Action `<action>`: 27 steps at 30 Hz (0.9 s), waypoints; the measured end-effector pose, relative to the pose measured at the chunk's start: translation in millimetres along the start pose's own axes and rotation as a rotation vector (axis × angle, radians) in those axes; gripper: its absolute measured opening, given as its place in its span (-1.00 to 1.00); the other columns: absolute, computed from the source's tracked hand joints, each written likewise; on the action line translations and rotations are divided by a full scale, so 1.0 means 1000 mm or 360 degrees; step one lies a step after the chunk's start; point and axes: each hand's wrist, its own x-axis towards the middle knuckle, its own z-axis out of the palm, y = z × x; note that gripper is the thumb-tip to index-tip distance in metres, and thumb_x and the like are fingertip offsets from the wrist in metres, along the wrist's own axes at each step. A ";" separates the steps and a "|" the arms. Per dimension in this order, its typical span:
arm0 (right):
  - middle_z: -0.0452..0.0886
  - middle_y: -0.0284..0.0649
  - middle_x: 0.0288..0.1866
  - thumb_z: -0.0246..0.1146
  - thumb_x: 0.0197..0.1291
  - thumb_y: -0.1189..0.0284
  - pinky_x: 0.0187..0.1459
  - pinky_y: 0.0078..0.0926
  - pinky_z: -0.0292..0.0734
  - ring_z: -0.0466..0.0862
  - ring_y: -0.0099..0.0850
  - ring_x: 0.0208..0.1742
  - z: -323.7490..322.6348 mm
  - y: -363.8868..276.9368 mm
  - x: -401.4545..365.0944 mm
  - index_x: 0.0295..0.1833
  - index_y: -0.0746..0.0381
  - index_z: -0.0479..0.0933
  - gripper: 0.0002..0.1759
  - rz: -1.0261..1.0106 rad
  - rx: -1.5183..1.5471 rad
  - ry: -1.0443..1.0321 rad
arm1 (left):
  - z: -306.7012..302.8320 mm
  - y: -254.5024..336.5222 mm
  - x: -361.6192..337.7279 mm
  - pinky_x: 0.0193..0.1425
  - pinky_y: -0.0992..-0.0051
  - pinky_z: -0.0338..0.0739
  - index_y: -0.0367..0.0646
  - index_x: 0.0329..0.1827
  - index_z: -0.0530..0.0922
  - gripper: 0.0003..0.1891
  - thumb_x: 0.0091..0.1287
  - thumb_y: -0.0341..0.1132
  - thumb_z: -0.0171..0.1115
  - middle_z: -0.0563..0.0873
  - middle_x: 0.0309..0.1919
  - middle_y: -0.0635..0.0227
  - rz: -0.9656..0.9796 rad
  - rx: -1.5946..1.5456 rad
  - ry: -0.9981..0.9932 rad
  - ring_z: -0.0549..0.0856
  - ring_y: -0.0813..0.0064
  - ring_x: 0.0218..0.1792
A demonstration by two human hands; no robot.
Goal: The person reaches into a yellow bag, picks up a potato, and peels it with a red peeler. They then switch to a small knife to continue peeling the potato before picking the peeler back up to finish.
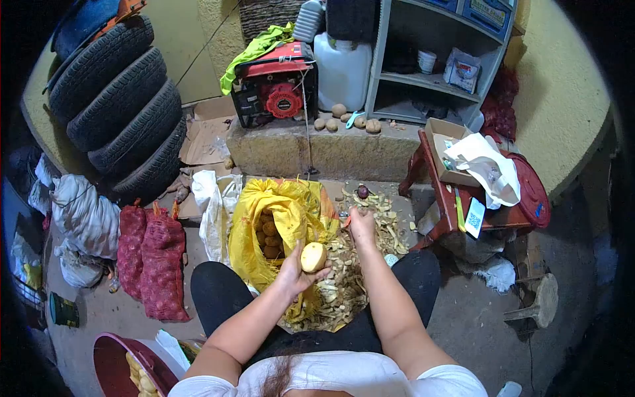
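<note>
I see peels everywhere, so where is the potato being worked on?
In the head view, the potato sits in the left hand, near the picture's middle, just right of the open yellow sack and over the pile of peels.

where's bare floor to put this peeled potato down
Bare concrete floor lies right of the right knee, between the red stool and the wooden block. A smaller patch lies between the red mesh sacks and the red basin. In the middle, peelings and the yellow sack crowd everything.
</note>
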 end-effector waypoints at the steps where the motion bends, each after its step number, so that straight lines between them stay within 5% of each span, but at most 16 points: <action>1: 0.55 -0.08 -0.41 0.24 -0.04 0.30 -0.29 -0.40 0.42 0.56 -0.31 -0.39 0.003 0.002 -0.001 -0.30 0.43 0.39 -0.63 -0.0072 -0.0083 0.0090 | -0.002 0.002 -0.001 -0.30 0.30 0.54 -0.23 -0.08 0.41 -0.47 0.32 0.11 -0.24 0.59 -0.29 0.16 -0.0060 -0.0116 -0.0075 0.59 0.30 -0.29; 6: 0.54 -0.06 -0.43 0.25 0.00 0.28 -0.32 -0.40 0.44 0.56 -0.31 -0.41 0.017 -0.020 -0.042 -0.28 0.38 0.36 -0.63 -0.0611 -0.0299 0.0102 | -0.008 -0.002 0.012 -0.25 0.30 0.50 -0.15 -0.10 0.40 -0.59 0.33 0.03 -0.16 0.56 -0.29 0.25 -0.0028 -0.0173 0.0043 0.55 0.32 -0.28; 16: 0.56 -0.04 -0.45 0.23 0.01 0.33 -0.38 -0.36 0.47 0.60 -0.20 -0.44 0.022 -0.048 -0.096 -0.18 0.33 0.31 -0.63 -0.0948 -0.0353 0.0031 | 0.002 -0.005 0.009 -0.30 0.37 0.42 -0.03 -0.18 0.42 -0.68 0.34 0.00 -0.16 0.54 -0.35 0.37 -0.0108 -0.0134 0.0186 0.47 0.43 -0.36; 23: 0.57 -0.01 -0.43 0.23 0.01 0.31 -0.36 -0.35 0.48 0.61 -0.18 -0.41 0.022 -0.037 -0.080 -0.20 0.36 0.33 -0.63 -0.0828 -0.0403 0.0100 | -0.011 -0.008 0.022 -0.55 0.45 0.34 -0.03 -0.19 0.42 -0.70 0.33 -0.03 -0.16 0.57 -0.49 0.38 -0.0085 0.0084 0.0137 0.52 0.43 -0.53; 27: 0.56 0.01 -0.42 0.24 -0.01 0.30 -0.30 -0.39 0.48 0.60 -0.24 -0.38 0.020 -0.034 -0.068 -0.22 0.43 0.35 -0.59 -0.0464 -0.0404 -0.0007 | -0.009 -0.010 0.021 -0.56 0.46 0.34 -0.05 -0.21 0.43 -0.70 0.34 -0.05 -0.17 0.58 -0.48 0.38 -0.0027 0.0188 0.0140 0.51 0.42 -0.55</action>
